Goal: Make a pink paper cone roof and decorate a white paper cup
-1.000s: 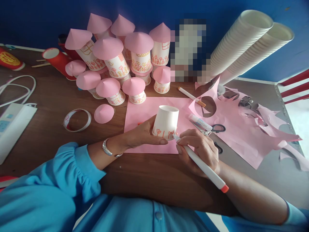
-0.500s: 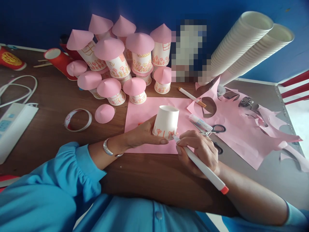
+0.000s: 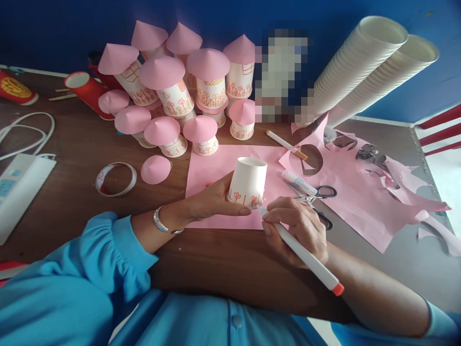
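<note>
My left hand (image 3: pixel 216 199) is wrapped round the lower side of a white paper cup (image 3: pixel 249 178). Orange-red flower shapes and short strokes run along the cup's lower edge. In my right hand (image 3: pixel 297 228) is a white marker pen (image 3: pixel 306 257) with an orange-red end. Its tip is at the cup's lower edge, by the drawn strokes; whether it touches cannot be made out. Beneath the cup lies a pink paper sheet (image 3: pixel 223 218). Scissors (image 3: pixel 324 193) and a white glue stick (image 3: pixel 298 182) rest just beyond my right hand.
Several decorated cups with pink cone roofs, one a tall paper cup house (image 3: pixel 211 91), stand at the back. A loose pink cone (image 3: pixel 155 169), a tape roll (image 3: pixel 104 187) and a power strip (image 3: pixel 25 192) lie leftward. Paper cup stacks (image 3: pixel 356 67) and pink scraps (image 3: pixel 370 211) are at right.
My right hand and the marker have shifted slightly downward, and the tip sits a little lower at the cup's edge. A stroke by the right-hand flower looks longer. The cup stays put.
</note>
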Demonstrator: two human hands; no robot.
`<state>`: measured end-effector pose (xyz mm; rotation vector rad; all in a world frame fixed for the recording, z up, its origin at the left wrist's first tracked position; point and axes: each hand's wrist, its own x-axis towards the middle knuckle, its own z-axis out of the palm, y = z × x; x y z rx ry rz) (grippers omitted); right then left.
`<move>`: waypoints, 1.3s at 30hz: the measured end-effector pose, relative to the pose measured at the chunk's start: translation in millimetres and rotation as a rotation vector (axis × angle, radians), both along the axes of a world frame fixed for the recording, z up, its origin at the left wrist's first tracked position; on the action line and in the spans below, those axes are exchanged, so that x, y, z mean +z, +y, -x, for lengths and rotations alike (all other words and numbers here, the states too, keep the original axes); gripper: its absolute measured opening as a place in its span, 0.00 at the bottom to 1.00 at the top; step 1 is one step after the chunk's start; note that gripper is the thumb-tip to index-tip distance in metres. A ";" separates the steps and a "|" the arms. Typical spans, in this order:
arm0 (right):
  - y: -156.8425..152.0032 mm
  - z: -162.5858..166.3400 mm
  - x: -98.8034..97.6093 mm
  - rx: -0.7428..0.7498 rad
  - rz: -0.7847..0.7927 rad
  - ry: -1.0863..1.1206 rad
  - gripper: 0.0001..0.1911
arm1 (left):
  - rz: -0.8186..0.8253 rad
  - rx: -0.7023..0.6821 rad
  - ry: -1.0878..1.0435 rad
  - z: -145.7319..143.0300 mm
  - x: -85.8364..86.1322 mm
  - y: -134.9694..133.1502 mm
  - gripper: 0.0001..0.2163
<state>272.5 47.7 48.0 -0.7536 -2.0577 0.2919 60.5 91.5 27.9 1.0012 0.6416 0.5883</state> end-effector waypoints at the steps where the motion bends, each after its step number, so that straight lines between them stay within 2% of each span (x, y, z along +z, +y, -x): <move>1: 0.0 -0.2 -0.1 0.001 -0.001 -0.001 0.12 | 0.007 0.006 0.003 0.2 -0.2 -0.2 0.25; 22: 1.8 1.9 -1.2 0.007 -0.008 -0.025 0.13 | -0.037 0.006 0.058 -0.8 -2.5 -2.4 0.27; 26: 1.4 1.8 -2.0 0.024 -0.012 -0.020 0.11 | -0.059 -0.014 0.036 -0.9 -2.8 -2.2 0.24; 39: 1.4 0.2 -1.1 0.037 0.001 -0.032 0.10 | -0.007 -0.015 -0.019 -0.6 -0.5 -0.8 0.23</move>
